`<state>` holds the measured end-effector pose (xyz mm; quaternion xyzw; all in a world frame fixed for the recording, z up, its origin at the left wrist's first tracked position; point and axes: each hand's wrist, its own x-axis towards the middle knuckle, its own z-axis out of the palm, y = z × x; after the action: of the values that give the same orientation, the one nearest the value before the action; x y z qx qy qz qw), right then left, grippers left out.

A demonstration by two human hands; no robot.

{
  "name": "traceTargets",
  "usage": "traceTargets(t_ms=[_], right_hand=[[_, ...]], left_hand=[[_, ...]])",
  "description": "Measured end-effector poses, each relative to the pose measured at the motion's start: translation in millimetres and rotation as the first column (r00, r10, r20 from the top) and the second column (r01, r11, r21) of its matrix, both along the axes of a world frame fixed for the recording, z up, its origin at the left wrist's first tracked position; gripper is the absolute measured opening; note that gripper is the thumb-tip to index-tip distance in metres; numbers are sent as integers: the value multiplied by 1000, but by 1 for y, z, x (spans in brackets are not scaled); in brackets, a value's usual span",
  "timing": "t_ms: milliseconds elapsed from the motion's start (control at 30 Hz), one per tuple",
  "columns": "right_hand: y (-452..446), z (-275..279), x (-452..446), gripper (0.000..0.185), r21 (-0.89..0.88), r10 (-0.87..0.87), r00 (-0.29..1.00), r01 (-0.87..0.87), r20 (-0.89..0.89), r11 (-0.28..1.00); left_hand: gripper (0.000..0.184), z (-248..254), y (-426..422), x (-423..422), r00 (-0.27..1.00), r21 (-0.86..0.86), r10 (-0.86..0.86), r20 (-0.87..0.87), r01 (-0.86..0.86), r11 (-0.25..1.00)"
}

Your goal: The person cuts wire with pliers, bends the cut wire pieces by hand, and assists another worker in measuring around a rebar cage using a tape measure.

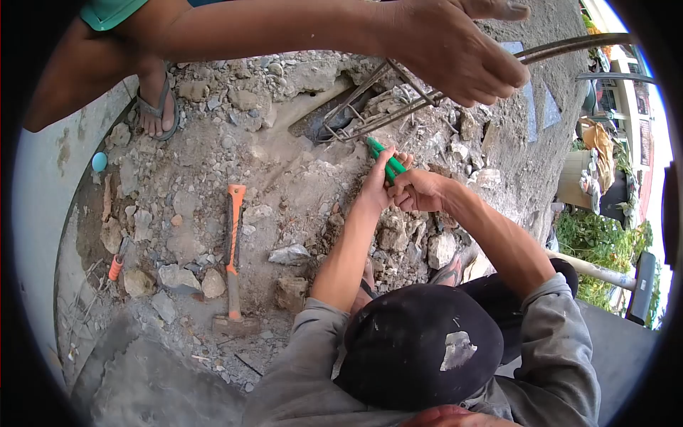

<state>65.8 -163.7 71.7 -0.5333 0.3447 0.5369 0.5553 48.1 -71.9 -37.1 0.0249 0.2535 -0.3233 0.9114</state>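
Observation:
Neither my left hand nor my right hand can be made out. In front of me a co-worker in a black cap [420, 345] and grey shirt grips a green-handled tool [391, 167] in both fists. The tool's upper end is beside a frame of bent metal bars [377, 124], partly over a hollow in the rubble. Another person's arm [284, 32] reaches in from the upper left, its hand [455, 53] over the bars. A reddish patch of skin [459, 418] is cut off by the bottom edge; whose it is, I cannot tell.
An orange-handled hammer [233, 263] lies on the rubble [192, 192]. Left of it are an orange-gripped tool [116, 267] and a blue ball [99, 161]. A sandalled foot [158, 107] stands at the upper left. Buckets [576, 181] and plants [601, 238] are at the right.

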Motion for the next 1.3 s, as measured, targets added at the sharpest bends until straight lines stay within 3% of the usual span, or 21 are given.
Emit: traceTargets(t_ms=[67,200,300,367,433,467,500,533,600,633,667,700,733,900,967,1000,1033,1067,1133,1200,1300], right_hand=[[14,21,14,14,-157,217,976,-214,1,964],[23,43,37,17,-335,337,940,-334,-49,881],[17,39,38,11,-303,381,924,-368,-19,879],[13,33,24,13,-244,227,974,-221,-1,944],[-5,18,17,12,-103,75,997,-78,-32,992],[-15,8,15,15,-30,59,998,-60,-22,998],[-14,14,17,15,-28,57,998,-58,-35,998],[-10,28,25,17,-115,214,976,-217,-31,970],[-11,35,40,27,-395,489,868,-479,-82,784],[-10,34,40,27,-394,485,871,-475,-80,787],[-8,29,36,25,-608,869,494,-695,-17,384],[-3,25,29,24,-778,996,-25,-622,-90,-86],[3,22,19,26,-830,989,-10,-543,-144,-127],[-3,11,14,29,-842,991,29,-530,-134,-98],[-14,11,32,32,-802,989,112,-597,-93,-8],[-15,17,42,34,-774,981,168,-632,-94,34],[-4,29,48,21,-716,927,347,-683,-141,147],[-1,34,50,14,-652,791,600,-648,-117,395],[-11,28,47,9,-573,582,803,-540,-129,617],[-27,16,42,11,-146,197,968,-219,-155,965],[-39,16,51,14,-105,275,945,-296,-178,949]], left_hand=[[33,-5,-3,7,999,-24,-30,18,30,999],[31,25,4,13,972,104,-236,0,234,967],[51,45,8,16,977,46,-127,171,121,992],[41,30,-1,15,991,-37,-12,136,18,999],[28,29,-4,9,984,-97,123,-127,-135,986],[21,23,-6,11,988,-211,144,-51,-152,966],[33,5,-19,15,971,-208,207,121,-179,961],[25,9,-22,16,975,-227,216,43,-201,953],[17,12,-31,28,975,-243,221,-29,-221,945],[17,9,-37,30,980,-210,195,-50,-201,957],[17,6,-43,32,985,-148,158,-67,-167,975],[17,6,-45,36,989,-87,122,-86,-130,988],[17,6,-47,39,991,-29,88,-103,-92,995],[18,9,-42,35,985,264,-63,-161,104,959],[20,17,-36,24,985,340,-102,-141,145,929],[25,38,-24,19,992,184,-53,-116,74,980],[26,30,-27,15,997,87,-27,-68,33,996],[28,20,-29,12,1000,-10,4,-24,-4,1000],[26,26,-25,13,997,-103,61,44,-56,993],[27,25,-24,16,994,-188,87,59,-74,979],[30,21,-35,19,999,-87,31,-19,-32,996]])
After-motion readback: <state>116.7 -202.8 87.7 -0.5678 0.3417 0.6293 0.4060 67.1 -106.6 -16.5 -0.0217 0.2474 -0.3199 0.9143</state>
